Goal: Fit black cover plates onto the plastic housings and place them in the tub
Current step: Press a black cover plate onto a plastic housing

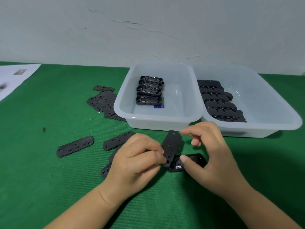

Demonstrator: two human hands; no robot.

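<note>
My left hand (138, 159) pinches the lower end of a black cover plate (171, 146), which stands tilted up on end. My right hand (209, 149) grips a black plastic housing (189, 162) lying low beside the plate, thumb on its top; its index finger curls free above. The plate's lower end meets the housing's left end. A translucent tub (156, 119) behind holds several open housings (149, 90) in a row. A second tub (264, 128) to the right holds several covered housings (219, 101).
Loose cover plates lie on the green mat: one at left (75, 146), one by my left hand (118, 140), a pile (103, 101) left of the near tub. Some hide under my left hand. White paper sheets (14, 78) sit at far left. A wall stands behind.
</note>
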